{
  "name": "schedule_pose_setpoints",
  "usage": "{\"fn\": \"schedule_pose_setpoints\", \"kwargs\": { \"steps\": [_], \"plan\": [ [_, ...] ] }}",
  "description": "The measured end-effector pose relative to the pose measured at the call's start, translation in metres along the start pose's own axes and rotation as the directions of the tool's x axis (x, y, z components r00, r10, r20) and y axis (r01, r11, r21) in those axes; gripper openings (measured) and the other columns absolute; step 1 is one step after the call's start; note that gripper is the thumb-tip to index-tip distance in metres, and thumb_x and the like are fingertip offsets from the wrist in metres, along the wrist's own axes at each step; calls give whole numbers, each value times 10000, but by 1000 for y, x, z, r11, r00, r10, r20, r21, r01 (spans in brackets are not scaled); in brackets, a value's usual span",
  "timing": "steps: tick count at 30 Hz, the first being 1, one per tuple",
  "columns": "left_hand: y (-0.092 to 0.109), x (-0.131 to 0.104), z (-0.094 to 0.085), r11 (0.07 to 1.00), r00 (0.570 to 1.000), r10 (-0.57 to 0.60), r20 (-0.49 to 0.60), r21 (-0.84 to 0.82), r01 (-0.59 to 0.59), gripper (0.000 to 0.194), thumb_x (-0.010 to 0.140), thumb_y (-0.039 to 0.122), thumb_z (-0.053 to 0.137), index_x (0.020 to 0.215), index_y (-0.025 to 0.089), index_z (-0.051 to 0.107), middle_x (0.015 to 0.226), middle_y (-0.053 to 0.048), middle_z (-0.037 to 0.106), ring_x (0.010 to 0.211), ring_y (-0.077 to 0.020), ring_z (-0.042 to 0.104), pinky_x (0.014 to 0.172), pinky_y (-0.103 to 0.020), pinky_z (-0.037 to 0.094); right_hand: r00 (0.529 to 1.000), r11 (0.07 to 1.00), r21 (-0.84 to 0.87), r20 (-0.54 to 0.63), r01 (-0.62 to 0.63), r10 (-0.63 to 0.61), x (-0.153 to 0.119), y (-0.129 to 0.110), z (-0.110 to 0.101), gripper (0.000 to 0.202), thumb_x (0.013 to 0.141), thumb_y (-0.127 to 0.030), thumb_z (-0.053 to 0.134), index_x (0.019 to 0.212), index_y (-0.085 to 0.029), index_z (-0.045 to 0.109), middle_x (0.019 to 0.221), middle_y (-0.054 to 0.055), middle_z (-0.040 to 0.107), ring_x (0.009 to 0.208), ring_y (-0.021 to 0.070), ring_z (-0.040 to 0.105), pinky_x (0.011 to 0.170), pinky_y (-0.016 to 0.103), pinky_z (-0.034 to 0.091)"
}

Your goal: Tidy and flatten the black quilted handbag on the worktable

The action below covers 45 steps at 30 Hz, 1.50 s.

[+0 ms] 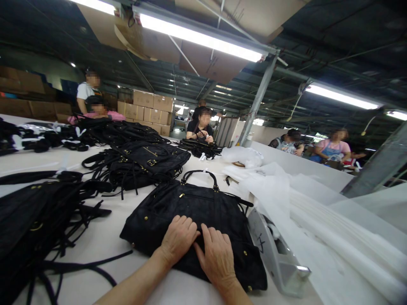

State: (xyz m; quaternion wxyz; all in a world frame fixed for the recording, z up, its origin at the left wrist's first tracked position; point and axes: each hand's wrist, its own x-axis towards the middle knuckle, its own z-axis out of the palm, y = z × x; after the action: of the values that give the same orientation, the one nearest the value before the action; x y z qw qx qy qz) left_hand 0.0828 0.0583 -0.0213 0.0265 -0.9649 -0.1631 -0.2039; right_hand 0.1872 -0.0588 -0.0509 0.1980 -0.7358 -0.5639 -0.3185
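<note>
A black handbag (190, 212) with gold studs and two handles lies flat on the white table (104, 237) in front of me. My left hand (178, 239) rests on its lower part, fingers curled down against the fabric. Beside it my right hand (218, 256) lies flat on the bag, fingers spread a little. Both hands press on the bag; neither lifts it.
More black handbags (143, 163) and loose straps (41, 220) lie to the left and behind. A grey tape dispenser (273, 250) stands right of the bag, next to white plastic and foam sheets (318, 220). Other people work at the far end and on the right; cardboard boxes (149, 106) are stacked behind.
</note>
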Motion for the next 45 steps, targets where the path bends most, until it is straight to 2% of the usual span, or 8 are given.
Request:
{"fn": "schedule_pose_setpoints", "kwargs": {
  "steps": [3,7,13,19,28,33,38,45],
  "plan": [
    [-5,-9,-15,995,1000,18,0,-96,-18,51,928,223,521,892,190,535,930,-56,583,901,-241,496,840,-403,354,1000,999,-38,-2,13,-13,1,5,3,319,907,-364,538,1155,-163,527,854,65,609,759,255,517,718,405,332],
    [-20,-28,-38,945,984,160,82,-302,-128,403,737,144,700,1080,216,500,1126,-28,551,1054,-227,454,980,-378,323,997,999,27,-55,47,-46,-2,4,0,119,920,-324,546,961,-214,527,796,27,591,722,224,512,696,373,321],
    [-28,-44,-39,986,985,119,124,-135,-102,187,837,89,572,954,213,494,1067,-32,567,989,-237,466,910,-390,352,976,973,85,-55,214,-210,-10,11,-18,136,862,-104,539,853,-237,509,795,-9,597,698,196,504,680,350,299],
    [-26,-48,-28,992,987,125,98,-48,-121,137,857,86,536,921,202,497,991,-40,560,922,-245,471,869,-391,367,948,995,52,305,83,-95,-12,71,-64,502,624,-343,883,996,-255,556,909,-15,615,817,226,558,733,346,346],
    [4,-25,-29,993,985,61,163,89,-76,349,669,-46,485,931,184,497,967,-88,546,875,-278,481,780,-426,374,973,966,-180,177,183,-151,-41,93,-36,316,748,-397,794,780,-228,528,765,-6,573,718,207,477,666,342,300],
    [-7,-36,-8,953,953,301,12,17,-301,228,840,-21,459,872,204,482,899,-25,557,823,-214,477,817,-360,336,960,955,-116,93,274,-264,-42,90,-52,156,930,-211,541,774,-223,545,744,7,545,693,190,431,664,341,277],
    [-12,-42,5,926,889,376,-262,84,-367,232,840,-5,513,778,206,440,771,9,498,716,-197,421,734,-337,285,907,914,-86,-122,396,-404,-44,81,-64,328,995,-154,329,830,-187,610,718,23,561,672,161,445,691,328,322],
    [-12,-43,0,894,842,438,-315,60,-443,227,888,6,453,756,190,448,746,6,467,684,-187,382,681,-333,241,861,872,-63,-138,485,-489,-62,84,-74,350,983,-117,326,1008,-161,673,832,53,683,780,159,607,758,316,464]
  ]
}}
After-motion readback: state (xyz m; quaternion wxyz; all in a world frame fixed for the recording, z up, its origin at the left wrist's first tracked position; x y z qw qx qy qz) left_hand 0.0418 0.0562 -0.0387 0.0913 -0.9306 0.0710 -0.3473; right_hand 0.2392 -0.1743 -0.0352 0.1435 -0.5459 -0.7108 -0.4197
